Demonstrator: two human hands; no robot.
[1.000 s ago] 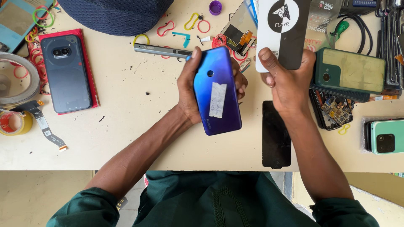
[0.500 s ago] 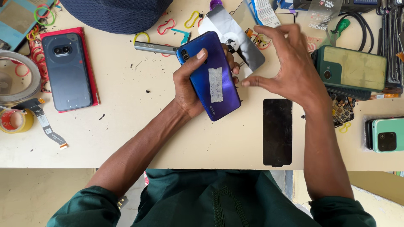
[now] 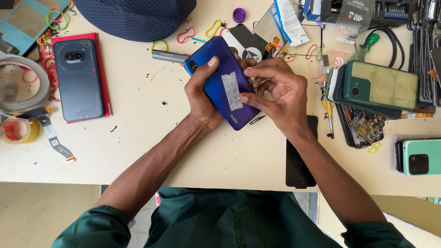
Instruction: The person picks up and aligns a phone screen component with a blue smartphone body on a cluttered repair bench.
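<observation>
- Gripping a blue phone back-side up, the left hand is wrapped around its left edge, fingers curled shut underneath and the thumb pressed flat on the back near the top.
- The right hand is closed loosely over the phone's right edge, with its thumb and fingertips pinched at a strip of pale tape stuck on the back.
- The phone sits tilted, camera end up and to the left, held just above the worktop near its middle.
- Under the right forearm a black glass panel lies flat at the worktop's front edge.
- Just behind the phone lie a grey metal bar and a black card, with coloured rubber bands scattered about.
- Right of the hands, a green phone rests on a stack of handsets, over an opened device with its board showing.
- Well to the left, a dark blue-grey phone lies on a red mat, near rolls of tape.
- At the far edge lies a navy cap.
</observation>
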